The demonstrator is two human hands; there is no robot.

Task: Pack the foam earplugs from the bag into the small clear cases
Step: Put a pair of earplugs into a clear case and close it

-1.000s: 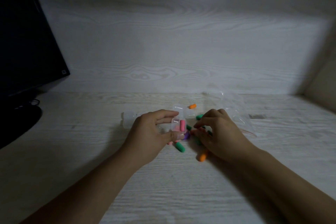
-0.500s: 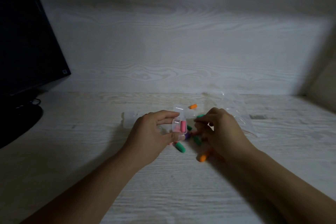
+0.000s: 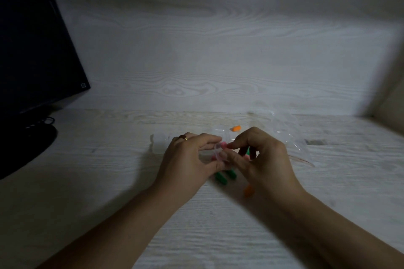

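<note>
Both hands are meeting over the pale wooden desk (image 3: 109,181) in the head view. The left hand (image 3: 188,159) is pinching a small clear case (image 3: 217,152) between thumb and forefinger, a ring (image 3: 182,137) showing on one finger. The right hand (image 3: 262,159) is curling its fingers at the case's far edge, where a pink earplug (image 3: 224,144) is sitting between its fingertips and the case. Two green earplugs (image 3: 220,178) are lying just below the hands, an orange earplug (image 3: 236,128) beyond them, another orange one (image 3: 248,191) beside the right wrist. A clear bag (image 3: 290,135) is lying behind the right hand. A dark monitor (image 3: 32,50) is standing at left.
</note>
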